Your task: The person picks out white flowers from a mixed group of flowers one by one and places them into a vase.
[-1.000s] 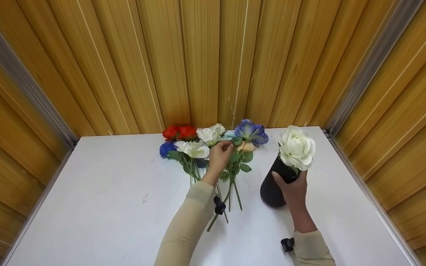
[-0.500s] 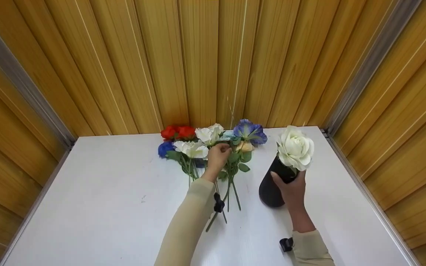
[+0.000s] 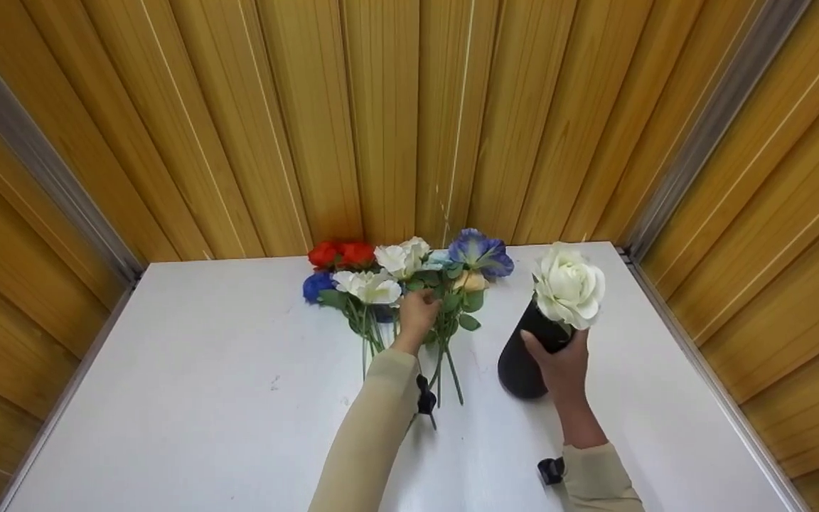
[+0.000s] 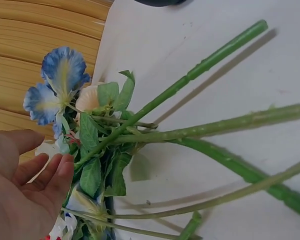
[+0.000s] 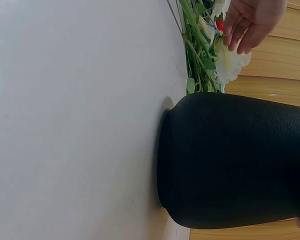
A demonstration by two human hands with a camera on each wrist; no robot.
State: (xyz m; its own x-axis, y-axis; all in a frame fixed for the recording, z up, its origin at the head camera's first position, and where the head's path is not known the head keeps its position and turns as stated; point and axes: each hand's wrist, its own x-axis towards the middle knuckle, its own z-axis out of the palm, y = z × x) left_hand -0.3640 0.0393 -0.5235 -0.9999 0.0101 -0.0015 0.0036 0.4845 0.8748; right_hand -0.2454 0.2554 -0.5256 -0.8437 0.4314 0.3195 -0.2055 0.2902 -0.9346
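Left hand (image 3: 416,317) now slightly lower at flowers (image 3: 400,260), thumb and fingers parted. Right hand (image 3: 566,366) still grips black vase (image 3: 523,361).

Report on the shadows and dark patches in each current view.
Head: a soft grey shadow falls on the white table beside the left sleeve; left wrist: a green stem casts a distinct shadow on the tabletop; right wrist: much of the black vase is near-black with little surface detail, and a soft shadow edges its base.
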